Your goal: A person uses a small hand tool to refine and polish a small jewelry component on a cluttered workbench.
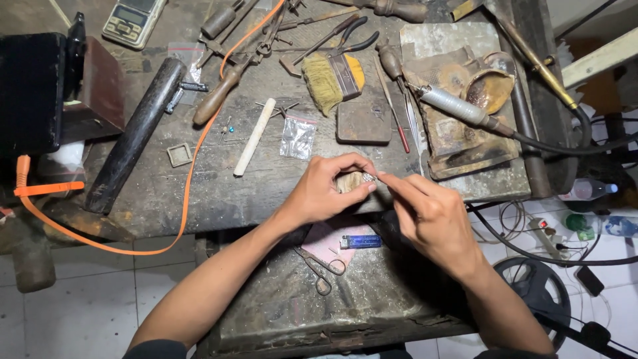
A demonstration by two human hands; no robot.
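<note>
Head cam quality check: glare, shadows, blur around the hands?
Head view: even, dim light, sharp overall; left hand and right hand in focus, small silvery piece between them slightly bright; plastic bag shows mild glare; lower bench sits in shadow; edges bow slightly.

A jeweller's workshop: a scarred, dark wooden workbench (199,193) carries a yellow bristle brush (335,76), black-handled pliers (342,41), a small digital pocket scale (133,21) at its far-left corner, and a metal rotary handpiece (458,108).
</note>
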